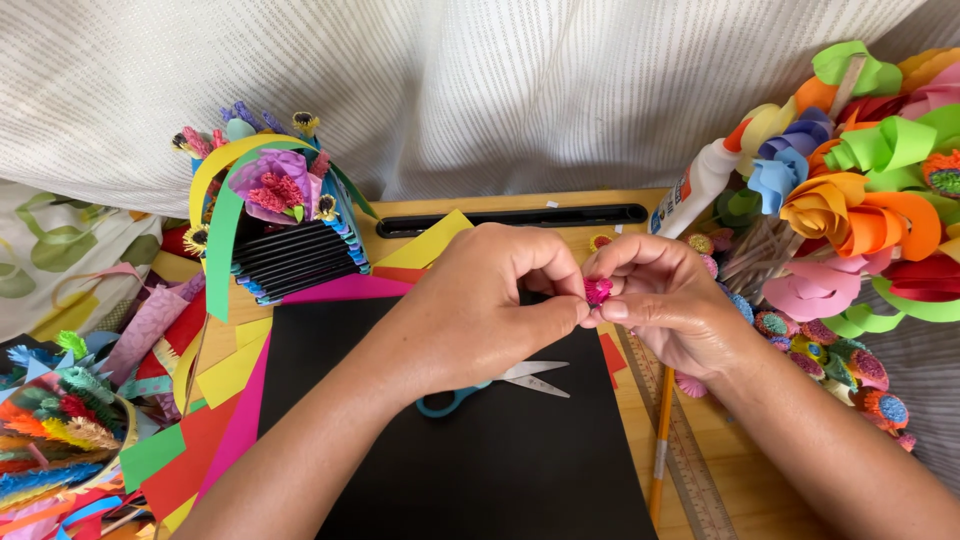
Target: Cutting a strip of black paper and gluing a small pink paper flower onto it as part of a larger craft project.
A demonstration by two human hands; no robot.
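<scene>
Both hands, left hand (pixel 490 300) and right hand (pixel 655 295), pinch 1 pink fringed paper roll (pixel 598 290) between their fingertips.

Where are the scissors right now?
In the head view, the blue-handled metal scissors lie on the black paper sheet, just below the left hand, left of the yellow pencil.

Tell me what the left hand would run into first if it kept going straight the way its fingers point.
The left hand points rightward, so it would first press into the right hand, which already touches it around the small pink fringed paper roll. Beyond that, likely the paper flowers; depth is unclear.
</scene>
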